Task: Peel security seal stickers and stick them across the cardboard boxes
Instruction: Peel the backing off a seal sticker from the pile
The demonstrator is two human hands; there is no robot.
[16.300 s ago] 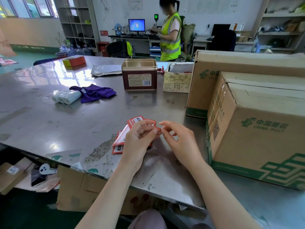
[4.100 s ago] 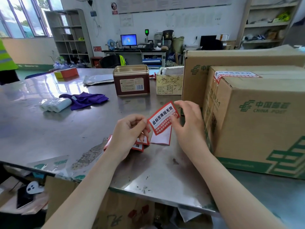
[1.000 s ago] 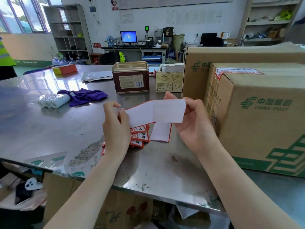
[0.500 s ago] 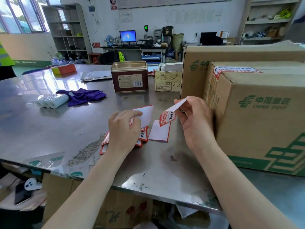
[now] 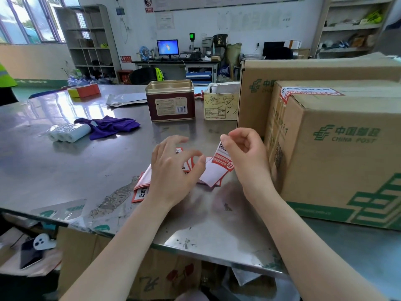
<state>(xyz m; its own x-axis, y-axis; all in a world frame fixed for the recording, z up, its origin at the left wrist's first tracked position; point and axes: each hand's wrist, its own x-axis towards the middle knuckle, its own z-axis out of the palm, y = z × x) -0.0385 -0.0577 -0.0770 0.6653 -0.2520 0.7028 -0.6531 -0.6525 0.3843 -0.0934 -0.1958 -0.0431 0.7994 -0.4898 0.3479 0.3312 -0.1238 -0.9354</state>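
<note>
Security seal sticker (image 5: 223,158): red and white, printed side facing the camera, pinched at its upper edge between thumb and fingertips of the right hand (image 5: 246,156); hangs above the table, just left of the near cardboard box (image 5: 338,153). The remaining right fingers are curled toward the palm.

Left hand (image 5: 171,168): hovers over the sticker stack (image 5: 142,187), fingers spread and lightly bent, gripping nothing.

Sticker stack: loose red-bordered labels fanned on the steel table (image 5: 65,166), partly hidden under the left hand. A white backing sheet (image 5: 211,175) lies between the two hands, blank side up.

Near cardboard box: brown, green China Post print, standing at the right of the table. One applied seal (image 5: 308,92) runs along its top and folds down over the upper left edge.

Rear cardboard box (image 5: 303,70): larger, same green print, directly behind the near one and touching it or nearly so.

Other items on the table: dark red tin (image 5: 170,101) with gold rim and barcode label; small scribbled carton (image 5: 221,104) just to its right; purple cloth (image 5: 108,126); wrapped white rolls (image 5: 68,132) beside the cloth; orange and yellow box (image 5: 83,91) at the far left.

Background: desk with lit monitor (image 5: 167,47), shelving on both sides.
</note>
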